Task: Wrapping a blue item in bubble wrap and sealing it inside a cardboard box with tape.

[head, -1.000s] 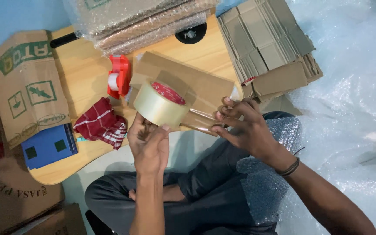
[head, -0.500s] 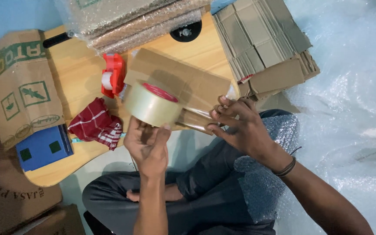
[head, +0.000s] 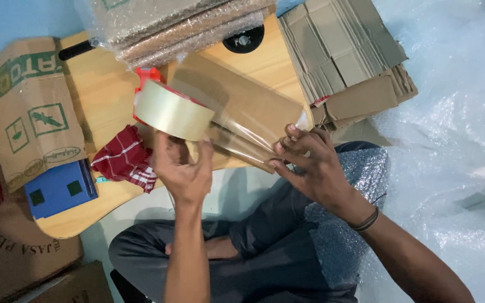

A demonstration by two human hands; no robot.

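Since the earlier frames the left hand (head: 182, 168) has carried the tape roll (head: 173, 115) up and leftward, drawing out a longer clear strip (head: 242, 126) toward the right hand (head: 310, 168). Its grip is closed around the roll's lower rim, thumb on one side, fingers on the other. The right hand's grip is pinching the strip's end against the edge of the flat cardboard parcel (head: 237, 106), which lies just beyond both hands on the wooden surface (head: 102, 95). The roll looks light and rigid, best held by its core or rim; the strip looks thin, limp and sticky, likely to fold on itself unless kept taut. Left of the left hand lie a red checked cloth (head: 124, 160) and a blue box (head: 60, 188); beyond the right hand sits a stack of folded cartons (head: 338, 50).
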